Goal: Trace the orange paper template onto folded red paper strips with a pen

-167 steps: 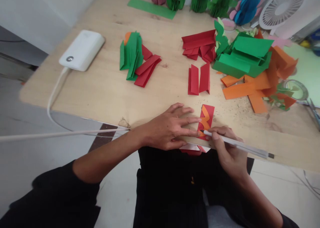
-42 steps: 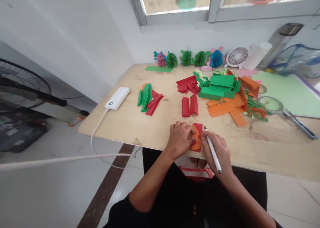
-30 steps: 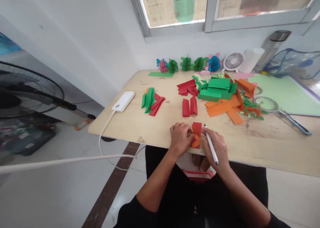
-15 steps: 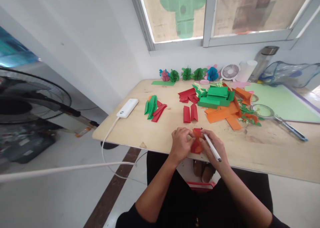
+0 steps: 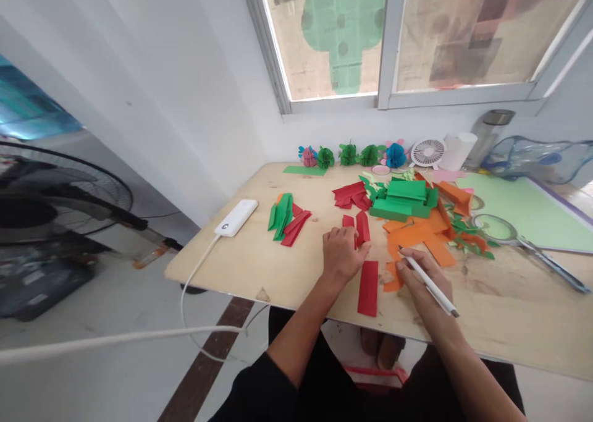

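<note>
My left hand [image 5: 341, 256] lies over the near end of two folded red paper strips [image 5: 363, 228], its fingers curled and its thumb at their lower edge; the fingertips are partly hidden. In my right hand [image 5: 419, 280] is a white pen [image 5: 432, 284], slanting with its dark tip toward the orange paper. An orange paper piece [image 5: 393, 277] with a cut outline lies at the right fingertips, on the table. Between the hands, close to the front edge, a red paper strip [image 5: 368, 288] lies flat by itself.
Green folded paper [image 5: 405, 196] and orange scraps [image 5: 433, 230] are heaped right of centre. A cutter knife [image 5: 553, 264] and tape rolls [image 5: 495, 227] lie farther right. Left are green and red strips [image 5: 282, 217] and a white power bank [image 5: 237, 217] with its cable. Paper figures [image 5: 348, 154] line the wall.
The orange piece has come off the red strip and sits to the right under my right hand. My left hand has moved forward to the folded red strips. The view has tilted up slightly.
</note>
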The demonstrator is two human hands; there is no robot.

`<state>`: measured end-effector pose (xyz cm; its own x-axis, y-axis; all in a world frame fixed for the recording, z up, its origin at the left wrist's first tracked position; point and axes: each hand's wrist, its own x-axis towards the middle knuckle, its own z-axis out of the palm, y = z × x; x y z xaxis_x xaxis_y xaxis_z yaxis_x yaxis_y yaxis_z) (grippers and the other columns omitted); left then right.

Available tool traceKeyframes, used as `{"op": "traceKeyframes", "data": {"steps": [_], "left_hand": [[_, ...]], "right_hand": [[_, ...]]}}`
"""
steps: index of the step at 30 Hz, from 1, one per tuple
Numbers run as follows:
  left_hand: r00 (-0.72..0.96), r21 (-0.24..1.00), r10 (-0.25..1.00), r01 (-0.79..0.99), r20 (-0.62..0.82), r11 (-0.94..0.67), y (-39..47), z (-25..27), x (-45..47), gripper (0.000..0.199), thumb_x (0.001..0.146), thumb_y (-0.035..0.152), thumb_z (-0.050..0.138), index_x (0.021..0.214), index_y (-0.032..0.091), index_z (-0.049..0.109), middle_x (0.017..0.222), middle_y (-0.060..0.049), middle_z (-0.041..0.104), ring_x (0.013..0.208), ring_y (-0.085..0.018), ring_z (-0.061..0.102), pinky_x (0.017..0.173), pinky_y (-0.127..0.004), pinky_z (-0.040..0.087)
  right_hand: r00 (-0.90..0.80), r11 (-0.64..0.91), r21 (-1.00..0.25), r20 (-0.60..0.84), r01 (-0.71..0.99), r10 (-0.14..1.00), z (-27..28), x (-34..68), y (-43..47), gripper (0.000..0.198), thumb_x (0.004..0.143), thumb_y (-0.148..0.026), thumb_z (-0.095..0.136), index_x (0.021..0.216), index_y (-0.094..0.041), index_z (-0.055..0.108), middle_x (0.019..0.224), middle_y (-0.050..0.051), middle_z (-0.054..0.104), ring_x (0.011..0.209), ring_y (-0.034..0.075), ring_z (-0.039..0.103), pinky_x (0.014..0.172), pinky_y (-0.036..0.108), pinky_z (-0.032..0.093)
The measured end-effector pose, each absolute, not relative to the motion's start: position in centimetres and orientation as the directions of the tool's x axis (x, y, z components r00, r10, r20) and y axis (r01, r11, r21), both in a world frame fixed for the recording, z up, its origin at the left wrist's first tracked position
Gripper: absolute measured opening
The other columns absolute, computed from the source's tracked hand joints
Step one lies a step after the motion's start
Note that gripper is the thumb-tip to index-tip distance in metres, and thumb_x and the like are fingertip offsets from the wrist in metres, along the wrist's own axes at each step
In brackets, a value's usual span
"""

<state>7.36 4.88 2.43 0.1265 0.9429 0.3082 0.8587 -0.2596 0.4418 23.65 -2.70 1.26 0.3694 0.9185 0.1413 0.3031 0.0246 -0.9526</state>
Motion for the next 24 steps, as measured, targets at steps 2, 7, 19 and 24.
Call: {"op": "traceKeyframes", "data": {"steps": [2,7,19,24], "left_hand": [[0.134,0.387,0.945,0.888,0.299,-0.248,5.9,2.0,8.0,0.021,0.083,0.039,0.066,0.081,0.018,0.063,0.089,-0.010,0.069,0.098,-0.030,0.059,0.089,-0.045,0.040],[0.153,0.314,0.946,0.918,0.286,-0.243,7.4,1.4,9.0,0.012,0.084,0.026,0.061,0.075,0.019,0.063,0.083,-0.008,0.068,0.094,-0.028,0.059,0.084,-0.041,0.039],[0.186,0.150,0.854,0.945,0.485,-0.291,-2.0,1.0,2.8,0.014,0.084,0.012,0.051,0.074,0.021,0.053,0.078,-0.007,0.060,0.082,-0.026,0.052,0.079,-0.042,0.039],[0.252,0.218,0.900,0.914,0.355,-0.343,-4.1,0.5,2.4,0.007,0.079,0.017,0.060,0.084,0.021,0.056,0.087,-0.006,0.062,0.089,-0.027,0.052,0.082,-0.043,0.040]], "right_hand": [[0.380,0.020,-0.954,0.138,0.299,0.915,1.3,23.7,-2.8,0.034,0.074,-0.046,0.066,0.099,-0.023,0.067,0.083,0.002,0.069,0.073,0.017,0.064,0.065,0.026,0.050],[0.400,-0.017,-0.943,0.125,0.333,0.908,1.2,23.8,-3.3,0.035,0.074,-0.047,0.066,0.099,-0.023,0.069,0.081,0.001,0.069,0.072,0.017,0.064,0.067,0.027,0.051],[0.476,-0.057,-0.966,0.072,0.251,0.877,1.6,24.4,-4.6,0.031,0.071,-0.042,0.072,0.097,-0.024,0.070,0.085,0.001,0.070,0.076,0.016,0.064,0.069,0.027,0.050],[0.492,-0.061,-0.970,0.065,0.237,0.868,1.6,24.3,-5.1,0.032,0.071,-0.041,0.072,0.098,-0.024,0.070,0.084,0.001,0.069,0.074,0.016,0.063,0.067,0.027,0.050]]}}
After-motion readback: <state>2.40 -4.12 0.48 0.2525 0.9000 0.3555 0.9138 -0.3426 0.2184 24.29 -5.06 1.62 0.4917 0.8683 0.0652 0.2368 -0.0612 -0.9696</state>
